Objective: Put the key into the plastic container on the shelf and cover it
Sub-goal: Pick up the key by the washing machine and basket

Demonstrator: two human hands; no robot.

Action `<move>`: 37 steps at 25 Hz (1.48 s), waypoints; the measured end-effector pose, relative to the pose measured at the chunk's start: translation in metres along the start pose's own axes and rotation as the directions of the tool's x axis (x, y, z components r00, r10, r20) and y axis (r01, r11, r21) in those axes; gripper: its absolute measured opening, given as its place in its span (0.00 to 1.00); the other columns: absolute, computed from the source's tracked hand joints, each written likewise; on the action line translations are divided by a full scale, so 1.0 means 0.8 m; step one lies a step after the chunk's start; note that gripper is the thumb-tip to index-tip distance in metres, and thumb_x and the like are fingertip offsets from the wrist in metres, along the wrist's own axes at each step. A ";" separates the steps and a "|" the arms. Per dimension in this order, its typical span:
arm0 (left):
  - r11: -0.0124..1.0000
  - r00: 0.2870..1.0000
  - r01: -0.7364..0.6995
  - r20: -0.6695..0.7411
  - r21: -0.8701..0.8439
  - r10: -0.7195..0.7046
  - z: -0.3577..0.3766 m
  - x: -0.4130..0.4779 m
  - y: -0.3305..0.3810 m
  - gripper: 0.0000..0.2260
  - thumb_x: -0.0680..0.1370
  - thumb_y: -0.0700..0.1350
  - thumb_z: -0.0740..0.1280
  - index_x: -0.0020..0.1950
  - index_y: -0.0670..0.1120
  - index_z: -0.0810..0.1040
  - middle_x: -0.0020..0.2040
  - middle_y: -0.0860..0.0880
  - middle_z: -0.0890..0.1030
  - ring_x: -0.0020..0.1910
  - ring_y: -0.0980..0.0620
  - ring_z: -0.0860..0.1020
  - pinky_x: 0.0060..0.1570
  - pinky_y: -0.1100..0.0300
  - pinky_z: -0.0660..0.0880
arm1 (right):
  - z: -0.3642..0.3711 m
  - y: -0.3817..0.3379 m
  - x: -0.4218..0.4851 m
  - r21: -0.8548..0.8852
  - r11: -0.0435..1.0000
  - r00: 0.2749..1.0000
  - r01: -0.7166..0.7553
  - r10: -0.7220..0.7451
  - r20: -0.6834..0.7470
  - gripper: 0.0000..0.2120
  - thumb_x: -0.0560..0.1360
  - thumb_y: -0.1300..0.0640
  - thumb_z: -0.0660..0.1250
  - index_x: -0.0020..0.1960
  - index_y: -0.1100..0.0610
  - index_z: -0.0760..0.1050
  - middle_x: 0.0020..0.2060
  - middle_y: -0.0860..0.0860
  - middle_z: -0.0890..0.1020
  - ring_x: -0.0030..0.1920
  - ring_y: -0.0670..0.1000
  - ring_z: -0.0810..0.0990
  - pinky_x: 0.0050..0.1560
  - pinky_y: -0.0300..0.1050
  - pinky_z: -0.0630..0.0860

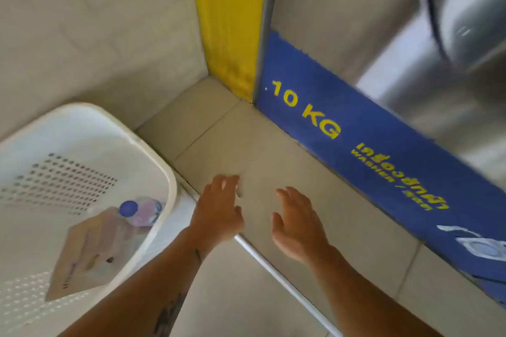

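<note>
Beige tiled floor beside blue washer panel

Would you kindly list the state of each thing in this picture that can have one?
Left hand: open, fingers spread, empty.
Right hand: open, empty.
White perforated plastic basket: uncovered, holding items.
Clear plastic bottle with blue cap: capped, lying in the basket.
Tan paper packet: lying flat in the basket.
</note>
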State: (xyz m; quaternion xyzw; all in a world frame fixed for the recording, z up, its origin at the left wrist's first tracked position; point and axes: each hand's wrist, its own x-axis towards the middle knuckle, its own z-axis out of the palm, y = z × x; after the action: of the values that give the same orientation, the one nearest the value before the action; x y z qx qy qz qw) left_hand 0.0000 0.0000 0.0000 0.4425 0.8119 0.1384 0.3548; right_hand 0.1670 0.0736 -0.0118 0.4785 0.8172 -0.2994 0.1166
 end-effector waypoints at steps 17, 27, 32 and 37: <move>0.816 0.919 -0.279 -0.105 0.507 0.379 0.075 0.109 -0.072 0.15 0.66 0.37 0.71 0.51 0.43 0.76 0.45 0.43 0.76 0.40 0.42 0.74 0.39 0.52 0.72 | 0.108 0.052 0.091 -0.183 0.982 0.953 0.038 -0.091 -0.288 0.32 0.73 0.51 0.58 0.77 0.54 0.58 0.77 0.57 0.58 0.77 0.59 0.54 0.76 0.58 0.52; 0.960 0.990 -0.120 -0.043 0.252 0.135 -0.026 0.008 0.040 0.07 0.74 0.40 0.61 0.51 0.44 0.75 0.49 0.46 0.75 0.45 0.47 0.76 0.40 0.57 0.71 | -0.025 -0.001 0.029 -0.044 0.998 0.998 -0.047 0.048 0.033 0.31 0.78 0.50 0.59 0.78 0.52 0.54 0.79 0.48 0.54 0.78 0.49 0.51 0.74 0.46 0.56; 0.978 0.990 -0.123 -0.044 0.169 0.132 -0.133 -0.078 0.097 0.09 0.72 0.41 0.60 0.48 0.50 0.77 0.48 0.50 0.77 0.47 0.47 0.78 0.45 0.57 0.74 | -0.131 -0.064 -0.075 -0.019 1.000 0.999 0.007 -0.008 -0.053 0.29 0.78 0.50 0.59 0.77 0.52 0.57 0.77 0.48 0.60 0.77 0.48 0.55 0.73 0.43 0.55; 0.998 0.989 -0.024 -0.145 0.062 0.033 -0.268 -0.202 0.167 0.06 0.71 0.46 0.59 0.40 0.47 0.74 0.41 0.50 0.81 0.42 0.45 0.79 0.41 0.57 0.75 | -0.264 -0.156 -0.203 0.018 0.999 0.997 0.040 -0.038 -0.073 0.31 0.74 0.46 0.55 0.77 0.50 0.60 0.77 0.47 0.62 0.76 0.48 0.59 0.74 0.44 0.56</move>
State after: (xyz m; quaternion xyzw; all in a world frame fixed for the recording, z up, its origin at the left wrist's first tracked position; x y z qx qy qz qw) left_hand -0.0090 -0.0366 0.2974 0.4530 0.8331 0.1512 0.2789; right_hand 0.1645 0.0400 0.2806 0.4741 0.8272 -0.2918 0.0763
